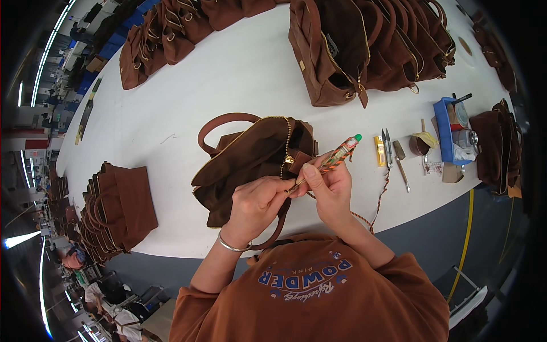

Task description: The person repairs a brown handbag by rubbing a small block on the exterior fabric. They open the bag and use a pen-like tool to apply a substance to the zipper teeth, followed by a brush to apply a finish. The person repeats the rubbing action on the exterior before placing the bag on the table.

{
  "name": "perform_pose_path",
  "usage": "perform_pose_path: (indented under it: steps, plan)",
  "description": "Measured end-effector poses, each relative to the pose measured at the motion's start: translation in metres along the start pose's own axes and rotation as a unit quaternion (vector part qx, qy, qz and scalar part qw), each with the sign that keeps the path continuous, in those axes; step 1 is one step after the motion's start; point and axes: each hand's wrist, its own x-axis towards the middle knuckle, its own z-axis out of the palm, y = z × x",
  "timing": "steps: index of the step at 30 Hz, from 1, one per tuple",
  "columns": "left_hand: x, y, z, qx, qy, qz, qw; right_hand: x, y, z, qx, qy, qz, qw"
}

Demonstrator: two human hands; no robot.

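Observation:
A brown handbag (242,157) lies unzipped on the white table in front of me, its dark lining showing inside the gold zipper (289,134). My right hand (330,194) is closed around a pen-shaped tool (341,153) with a green end and orange-and-black striped wrapping. The tool slants down to the left, its lower end close to my left fingertips. Fingers of my left hand (257,200) are pinched at the bag's near right side, by the zipper end. What exactly they hold is too small to make out. One bag handle (277,231) hangs toward me below my hands.
Brown bags stand in rows at the far right (336,51), far left (171,34) and near left (134,199). To the right lie a yellow box (379,150), snips (388,149), a brush (401,159) and a blue bin (445,128). A striped cord (380,199) crosses the near right edge.

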Motion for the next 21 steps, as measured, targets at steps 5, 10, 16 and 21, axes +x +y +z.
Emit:
perform_pose_path:
  steps: [5, 10, 16, 21]
  plan:
    - [0.000, 0.002, -0.001, 0.004, -0.001, 0.008, 1.000, -0.004, 0.000, 0.002, -0.050, -0.009, -0.045, 0.998]
    - [0.001, 0.000, 0.001, 0.005, 0.009, 0.021, 1.000, -0.009, 0.012, 0.006, -0.113, -0.007, -0.160, 0.981]
    - [0.000, 0.001, 0.000, 0.011, 0.012, 0.014, 1.000, -0.011, 0.017, 0.004, -0.202, -0.019, -0.233, 0.951]
    - [0.001, 0.005, -0.001, 0.005, 0.003, 0.002, 1.000, -0.012, -0.001, 0.006, -0.169, 0.002, -0.189, 0.967]
